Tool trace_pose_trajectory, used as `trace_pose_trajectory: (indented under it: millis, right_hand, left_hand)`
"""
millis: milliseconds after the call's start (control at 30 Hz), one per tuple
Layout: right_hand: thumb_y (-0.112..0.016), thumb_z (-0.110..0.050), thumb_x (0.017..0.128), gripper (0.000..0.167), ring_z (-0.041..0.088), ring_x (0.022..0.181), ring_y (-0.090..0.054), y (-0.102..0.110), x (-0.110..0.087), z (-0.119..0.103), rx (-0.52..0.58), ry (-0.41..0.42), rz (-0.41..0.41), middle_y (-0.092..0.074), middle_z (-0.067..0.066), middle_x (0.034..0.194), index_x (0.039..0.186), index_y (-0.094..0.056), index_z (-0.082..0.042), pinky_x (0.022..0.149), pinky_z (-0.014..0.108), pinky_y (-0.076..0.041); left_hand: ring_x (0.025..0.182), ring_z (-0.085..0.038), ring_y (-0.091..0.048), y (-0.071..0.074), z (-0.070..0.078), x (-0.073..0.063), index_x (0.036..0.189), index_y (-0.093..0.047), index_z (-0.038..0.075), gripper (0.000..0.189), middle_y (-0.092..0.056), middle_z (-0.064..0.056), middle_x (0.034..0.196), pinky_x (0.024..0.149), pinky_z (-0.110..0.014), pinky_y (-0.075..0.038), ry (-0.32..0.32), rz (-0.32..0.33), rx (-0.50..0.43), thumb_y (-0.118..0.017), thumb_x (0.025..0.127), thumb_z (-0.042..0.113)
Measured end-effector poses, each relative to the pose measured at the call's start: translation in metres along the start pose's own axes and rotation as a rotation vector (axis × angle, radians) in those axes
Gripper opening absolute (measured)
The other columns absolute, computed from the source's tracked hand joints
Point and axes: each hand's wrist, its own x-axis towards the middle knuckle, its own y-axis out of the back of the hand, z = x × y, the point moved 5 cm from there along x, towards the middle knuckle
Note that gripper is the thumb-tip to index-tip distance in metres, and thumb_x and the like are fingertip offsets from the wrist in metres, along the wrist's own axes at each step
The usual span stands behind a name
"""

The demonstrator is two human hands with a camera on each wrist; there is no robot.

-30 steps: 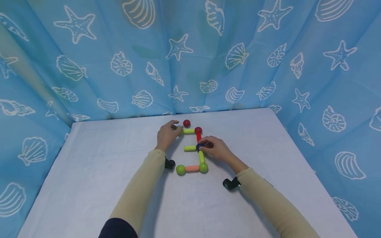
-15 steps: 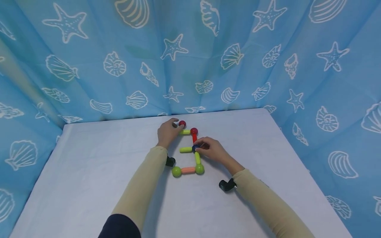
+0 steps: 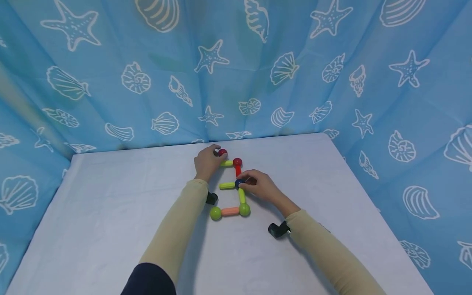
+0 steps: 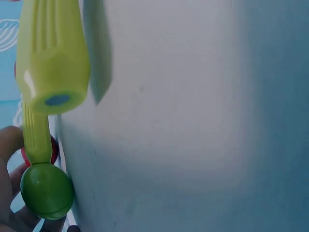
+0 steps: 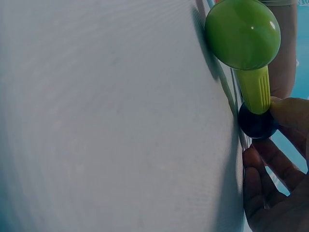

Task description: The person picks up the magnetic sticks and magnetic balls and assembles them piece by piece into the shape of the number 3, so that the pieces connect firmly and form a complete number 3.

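On the white table lies a shape of toy sticks and balls. My left hand (image 3: 207, 163) is at the back, its thumb and finger around a loose red ball (image 3: 223, 152). In the left wrist view a green ball (image 4: 47, 191) on a yellow-green stick (image 4: 37, 137) partly covers that red ball (image 4: 54, 150). My right hand (image 3: 259, 184) pinches a dark blue ball (image 5: 256, 122) at the middle joint. From it run a red stick (image 3: 238, 170), a yellow-green stick (image 3: 226, 185) with a free end, and another yellow-green stick (image 5: 255, 89) towards a green ball (image 3: 244, 209).
A second red ball (image 3: 237, 162) forms the back right corner. At the front, a pink stick (image 3: 230, 211) joins two green balls, the left one (image 3: 215, 213) at its end. The white table (image 3: 110, 213) meets a blue shell-print curtain (image 3: 221, 90) behind.
My left hand has shifted right and closed in around the loose red ball. The right hand stays on the dark blue ball. The head view has turned slightly.
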Motion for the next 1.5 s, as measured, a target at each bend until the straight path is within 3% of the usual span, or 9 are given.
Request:
trace_pose_trajectory:
  millis: [233, 500, 800, 1000, 1500]
  right_hand:
    - [-0.074, -0.020, 0.095, 0.029, 0.018, 0.097, -0.060, -0.001, 0.000, -0.004, 0.004, 0.011, 0.000, -0.066, 0.000, 0.112, 0.123, -0.069, -0.018, 0.089, 0.034, -0.052]
    - [-0.074, -0.019, 0.094, 0.029, 0.017, 0.096, -0.060, -0.002, 0.000, -0.007, 0.011, -0.002, 0.003, -0.066, -0.001, 0.111, 0.122, -0.069, -0.018, 0.090, 0.035, -0.052]
    - [-0.074, -0.020, 0.094, 0.029, 0.017, 0.097, -0.060, -0.005, 0.001, -0.008, 0.019, -0.007, -0.010, -0.066, -0.002, 0.112, 0.123, -0.069, -0.018, 0.089, 0.034, -0.052]
    - [-0.074, -0.020, 0.094, 0.028, 0.017, 0.097, -0.059, -0.004, -0.001, -0.007, 0.004, -0.025, 0.008, -0.065, -0.002, 0.110, 0.122, -0.069, -0.019, 0.090, 0.035, -0.052]
    - [-0.073, -0.021, 0.095, 0.028, 0.019, 0.098, -0.059, 0.000, -0.002, -0.002, 0.011, -0.041, 0.014, -0.066, -0.001, 0.111, 0.123, -0.069, -0.019, 0.091, 0.036, -0.052]
  left_hand:
    - [0.113, -0.027, -0.057, 0.002, -0.004, 0.001, 0.132, -0.065, 0.016, 0.045, -0.068, -0.007, 0.121, 0.102, -0.050, -0.041, 0.053, 0.002, -0.052, -0.074, 0.092, 0.035]
    - [0.107, -0.027, -0.057, 0.009, -0.011, 0.000, 0.132, -0.064, 0.013, 0.042, -0.067, -0.009, 0.118, 0.096, -0.042, -0.050, 0.084, 0.012, -0.123, -0.072, 0.094, 0.030]
    - [0.103, -0.029, -0.058, 0.022, -0.029, -0.002, 0.130, -0.065, 0.012, 0.040, -0.068, -0.011, 0.115, 0.094, -0.045, -0.050, 0.092, 0.043, -0.144, -0.071, 0.094, 0.029]
    - [0.108, -0.030, -0.058, 0.027, -0.038, 0.000, 0.131, -0.065, 0.013, 0.040, -0.067, -0.012, 0.119, 0.097, -0.046, -0.049, 0.110, 0.039, -0.150, -0.071, 0.095, 0.029]
    - [0.113, -0.031, -0.060, 0.036, -0.044, -0.011, 0.128, -0.066, 0.012, 0.034, -0.067, -0.014, 0.122, 0.101, -0.047, -0.047, 0.026, -0.020, -0.139, -0.071, 0.096, 0.021]
